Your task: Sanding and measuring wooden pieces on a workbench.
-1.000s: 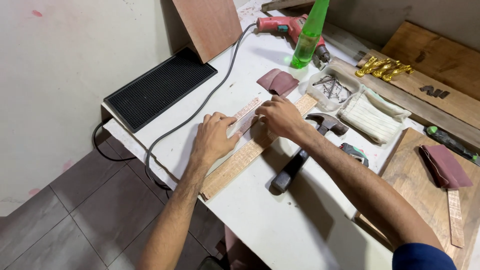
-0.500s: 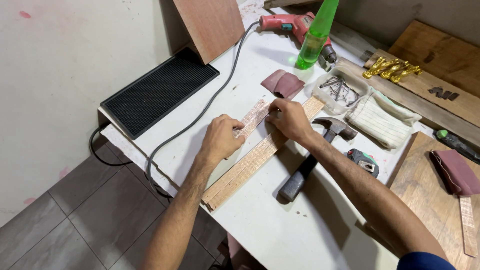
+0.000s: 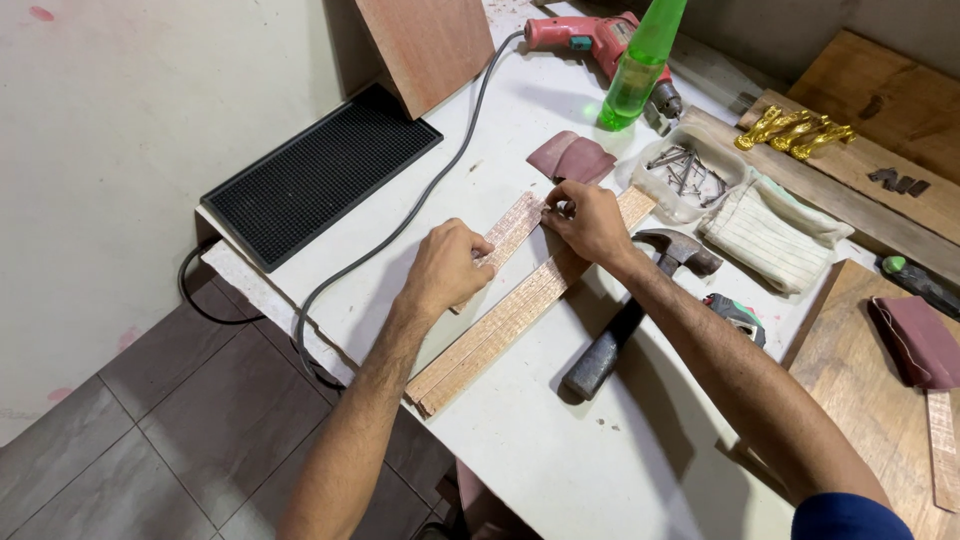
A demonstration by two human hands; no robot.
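Note:
A short pale wooden strip (image 3: 512, 228) lies slanted on the white table (image 3: 520, 440). My left hand (image 3: 448, 266) presses down on its near end with closed fingers. My right hand (image 3: 588, 219) pinches its far end at the fingertips. Right beside the short strip lies a longer wooden strip (image 3: 500, 325), running from the table's front edge up to the nail bag. A hammer (image 3: 630, 310) with a dark handle rests just right of my right wrist.
A black ribbed mat (image 3: 320, 175), a leaning brown board (image 3: 425, 45), a red corded drill (image 3: 590, 35), a green bottle (image 3: 640, 70), sandpaper (image 3: 570, 158), a bag of nails (image 3: 685, 172), a folded cloth (image 3: 765, 235), gold fittings (image 3: 795, 130) and wooden boards (image 3: 880, 390) surround the hands.
My right hand has slid along the short strip to its far end, and the fingers now pinch that end. My left hand stays on the near end.

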